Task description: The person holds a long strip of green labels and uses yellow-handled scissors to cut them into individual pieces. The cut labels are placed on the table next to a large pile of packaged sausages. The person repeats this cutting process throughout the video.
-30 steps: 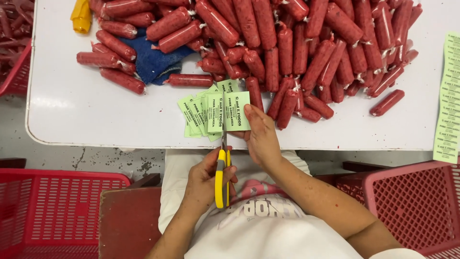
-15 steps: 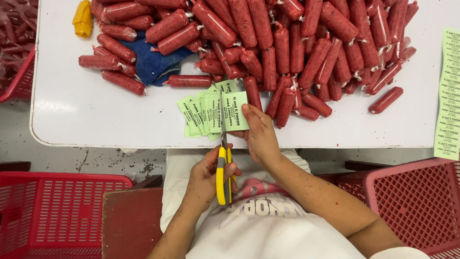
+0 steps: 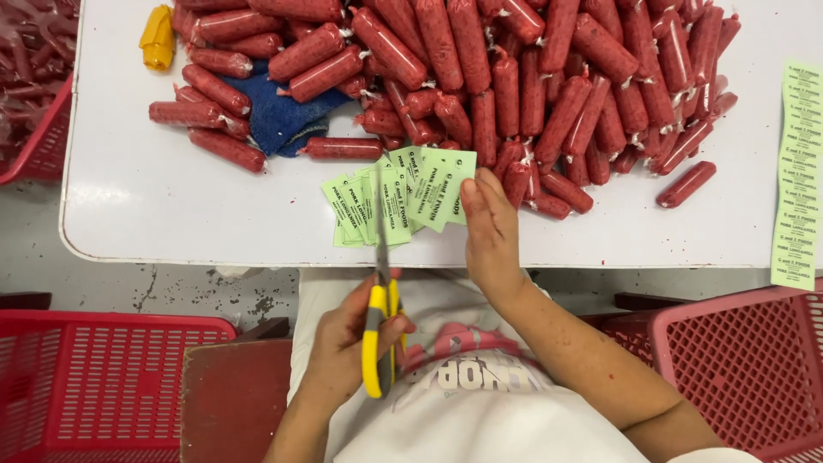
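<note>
My left hand (image 3: 347, 343) grips yellow-handled scissors (image 3: 381, 339) below the table edge, blades pointing up into a fanned stack of light green paper labels (image 3: 403, 195). My right hand (image 3: 490, 231) holds the right side of those labels at the white table's near edge. A large heap of red sausages (image 3: 531, 77) in clear casings covers the far part of the table, just beyond the labels.
A blue cloth (image 3: 276, 111) and a yellow object (image 3: 158, 36) lie among the sausages at left. A strip of green labels (image 3: 799, 171) lies at the right edge. Red plastic crates stand at lower left (image 3: 103, 377), lower right (image 3: 737, 360) and far left (image 3: 34, 111).
The labels have shifted slightly to the right in my right hand. The scissors stay in place at the stack.
</note>
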